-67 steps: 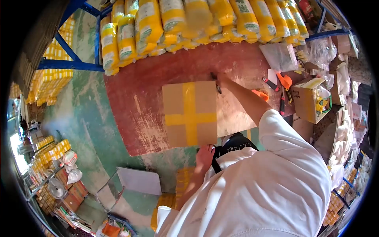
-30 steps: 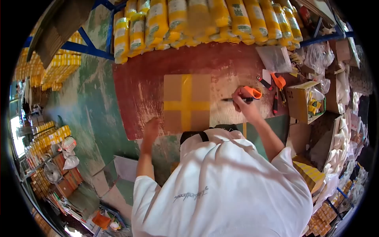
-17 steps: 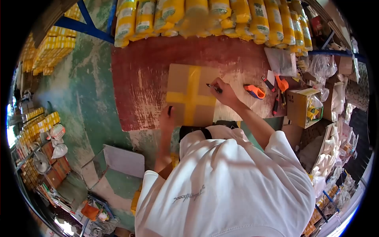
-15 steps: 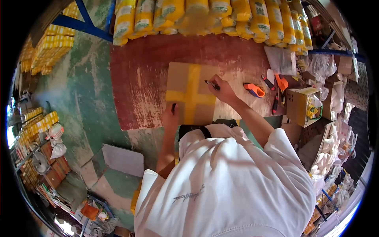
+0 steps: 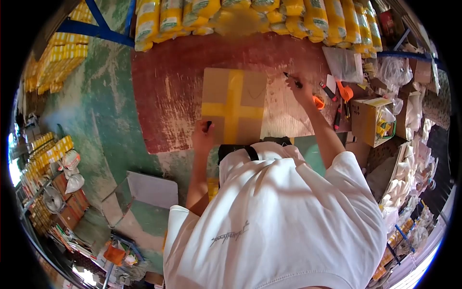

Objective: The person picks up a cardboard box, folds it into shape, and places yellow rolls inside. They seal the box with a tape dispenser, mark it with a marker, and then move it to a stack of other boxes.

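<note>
A cardboard box [image 5: 215,86] with a cross of yellow tape lies on the worn red tabletop. A thin dark pen stroke shows on its upper right panel. My right hand [image 5: 303,90] is to the right of the box, off its surface, with its fingers closed around a black marker [image 5: 292,80]. The marker's tip points up and left. My left hand [image 5: 202,138] is at the box's lower left edge. A small black object [image 5: 208,126], perhaps a cap, sticks out between its thumb and fingers.
An orange tape dispenser [image 5: 318,102] is partly behind my right forearm. Cutters [image 5: 328,91] and another orange tool [image 5: 344,90] lie farther right, beside an open carton [image 5: 364,123]. Yellow-wrapped packages [image 5: 315,21] line the table's back edge. A grey panel [image 5: 153,189] stands at lower left.
My right hand has moved from the box to the right and slightly away from me, still with the marker. A pen stroke is now visible on the upper right panel. My left hand stays at the edge.
</note>
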Motion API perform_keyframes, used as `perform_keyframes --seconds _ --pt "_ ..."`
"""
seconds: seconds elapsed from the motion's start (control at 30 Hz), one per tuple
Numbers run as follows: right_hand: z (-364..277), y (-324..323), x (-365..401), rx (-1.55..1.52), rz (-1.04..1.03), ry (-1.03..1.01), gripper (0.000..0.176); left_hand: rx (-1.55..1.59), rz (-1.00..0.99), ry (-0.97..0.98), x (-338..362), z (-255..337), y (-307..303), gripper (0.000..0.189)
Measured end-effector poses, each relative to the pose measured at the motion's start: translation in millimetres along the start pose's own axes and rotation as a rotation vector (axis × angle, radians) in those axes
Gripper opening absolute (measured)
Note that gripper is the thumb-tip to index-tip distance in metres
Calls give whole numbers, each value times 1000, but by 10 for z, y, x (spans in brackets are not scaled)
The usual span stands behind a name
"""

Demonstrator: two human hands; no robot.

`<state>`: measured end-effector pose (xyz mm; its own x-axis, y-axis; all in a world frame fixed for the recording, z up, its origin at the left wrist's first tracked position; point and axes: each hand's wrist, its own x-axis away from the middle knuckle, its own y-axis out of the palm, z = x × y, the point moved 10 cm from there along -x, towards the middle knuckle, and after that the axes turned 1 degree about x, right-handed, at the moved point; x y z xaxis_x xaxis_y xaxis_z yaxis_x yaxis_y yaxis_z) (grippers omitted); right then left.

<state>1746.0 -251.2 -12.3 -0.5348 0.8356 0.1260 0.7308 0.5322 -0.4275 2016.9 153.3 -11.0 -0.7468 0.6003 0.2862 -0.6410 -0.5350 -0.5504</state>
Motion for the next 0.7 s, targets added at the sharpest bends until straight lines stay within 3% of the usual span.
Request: perform_keyframes --seconds 0.07,0.27,0.37,0.7 --pt "-293 -31 135 -63 -21 51 15 11 -1 107 3 150 57 30" --pt "-1217 286 989 -423 -268 174 14 357 -214 38 131 1060 461 28" --pt "-1647 286 1343 -530 -320 188 15 348 -297 185 281 1672 526 28" --pt "-1613 62 1672 -548 -332 215 16 255 -421 354 587 2358 743 24"
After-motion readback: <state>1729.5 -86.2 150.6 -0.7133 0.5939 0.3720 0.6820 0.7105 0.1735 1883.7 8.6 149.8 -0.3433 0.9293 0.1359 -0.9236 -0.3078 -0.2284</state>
